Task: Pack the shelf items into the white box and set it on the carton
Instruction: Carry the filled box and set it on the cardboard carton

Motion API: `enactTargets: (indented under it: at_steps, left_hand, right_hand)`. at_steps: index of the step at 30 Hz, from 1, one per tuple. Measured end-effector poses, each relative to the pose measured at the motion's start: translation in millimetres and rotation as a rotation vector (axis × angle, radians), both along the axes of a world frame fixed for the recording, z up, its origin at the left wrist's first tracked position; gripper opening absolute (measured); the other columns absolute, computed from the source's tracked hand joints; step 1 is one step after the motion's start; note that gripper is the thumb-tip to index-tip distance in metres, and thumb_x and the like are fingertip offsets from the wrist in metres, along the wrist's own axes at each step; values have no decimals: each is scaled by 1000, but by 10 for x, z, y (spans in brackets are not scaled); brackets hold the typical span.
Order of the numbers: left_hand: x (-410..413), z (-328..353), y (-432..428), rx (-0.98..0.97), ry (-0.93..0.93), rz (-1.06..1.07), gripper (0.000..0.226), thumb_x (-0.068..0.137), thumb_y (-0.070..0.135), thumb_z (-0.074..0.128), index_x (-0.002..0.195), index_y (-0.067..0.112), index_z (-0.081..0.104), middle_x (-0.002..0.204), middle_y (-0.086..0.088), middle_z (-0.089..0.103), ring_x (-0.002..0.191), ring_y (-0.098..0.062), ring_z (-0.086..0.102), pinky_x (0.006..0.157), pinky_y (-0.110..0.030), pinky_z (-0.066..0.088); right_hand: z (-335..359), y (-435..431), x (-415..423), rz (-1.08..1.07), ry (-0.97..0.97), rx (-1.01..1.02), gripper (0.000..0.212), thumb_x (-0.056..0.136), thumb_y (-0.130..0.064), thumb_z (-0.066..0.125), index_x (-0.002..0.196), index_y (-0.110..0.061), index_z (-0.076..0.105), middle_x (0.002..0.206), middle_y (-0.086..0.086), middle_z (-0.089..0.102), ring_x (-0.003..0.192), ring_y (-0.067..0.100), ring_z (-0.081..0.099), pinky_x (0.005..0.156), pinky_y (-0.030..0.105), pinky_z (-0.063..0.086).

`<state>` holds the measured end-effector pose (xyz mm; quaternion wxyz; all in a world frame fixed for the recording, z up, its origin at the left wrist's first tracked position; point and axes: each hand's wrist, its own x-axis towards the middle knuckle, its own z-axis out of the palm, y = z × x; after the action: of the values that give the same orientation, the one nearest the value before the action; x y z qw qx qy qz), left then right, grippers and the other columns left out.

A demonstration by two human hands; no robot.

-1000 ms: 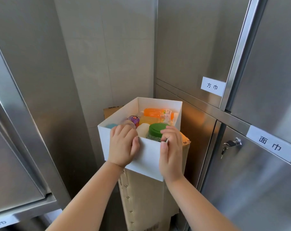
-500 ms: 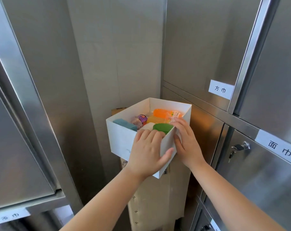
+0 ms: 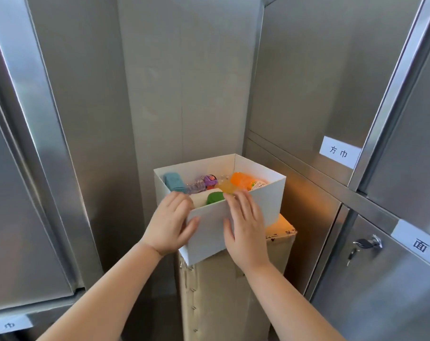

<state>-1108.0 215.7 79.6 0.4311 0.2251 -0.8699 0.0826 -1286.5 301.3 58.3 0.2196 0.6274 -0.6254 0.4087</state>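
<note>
My two hands are on the near wall of the one white box (image 3: 209, 230). My left hand (image 3: 169, 222) grips its near left corner, fingers curled over the rim and thumb on the outer face. My right hand (image 3: 246, 227) holds the same wall further right, fingers only slightly bent, tips hooked over the rim, thumb spread on the outside.

The box sits on top of the single brown carton (image 3: 233, 296), its near corner jutting past the carton's edge. Inside the box I count one teal packet (image 3: 174, 182) at the left, one clear bottle with a purple label (image 3: 204, 183) in the middle, one orange bottle (image 3: 246, 182) at the right and one green cap (image 3: 215, 198) against the near wall.

Right of the box are steel cabinet doors (image 3: 307, 82) with two white labels (image 3: 338, 152) and one key in a lock (image 3: 366, 243). A third label (image 3: 7, 326) lies low to the box's left.
</note>
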Motion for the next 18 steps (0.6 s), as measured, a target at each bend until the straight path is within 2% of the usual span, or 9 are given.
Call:
enactTargets:
  at_steps: [3,6,8,10,12,14,18]
  left_hand:
    - [187,22,-190,51,-7,24,42,94,48,35,84,11,53,87,-4,58,84,-15,50,74,-29,46]
    - [252,56,-193,148,32,34,41,92,49,37,91,12,54,98,-4,60,95,-18,55,85,-40,51]
    - [193,30,-118,196,58,48,36,91,44,39,101,13,54,117,-5,57,115,-18,47,96,-47,45]
    - [59,1,12,312,194,61,38,91,46,44,120,22,46,144,-1,36,136,-13,26,109,-44,31]
    - [-103,41,181,587,420,46,54,85,57,53,131,44,27,154,16,10,138,-4,16,105,-27,28]
    - [-212,41,241,754,560,14,65,77,55,58,128,56,19,153,22,7,130,4,20,93,-14,29]
    - [-236,-13,173,725,526,5,60,79,50,60,125,54,23,154,21,7,129,5,17,94,-21,30]
  right_hand:
    - [18,-131,176,-63,80,22,50,84,-27,64,131,-20,49,134,6,53,128,27,45,104,53,38]
    - [68,-202,195,-57,107,3,43,86,-29,60,127,-22,51,129,4,55,123,24,45,105,48,39]
    - [148,-217,47,9,173,2,33,91,-30,49,123,-22,54,123,-1,57,117,18,44,105,41,36]
    - [257,-231,-220,52,228,49,30,95,-31,43,118,-19,58,117,-3,59,112,15,46,103,37,37]
    - [360,-254,-507,8,188,121,29,96,-35,44,112,-17,60,113,-2,60,110,15,49,99,36,42]
    - [385,-270,-702,-59,149,183,30,95,-40,45,109,-17,59,112,-2,59,109,17,51,98,32,41]
    - [341,-253,-788,-74,127,171,31,92,-44,49,104,-17,58,108,-2,60,104,15,51,91,27,42]
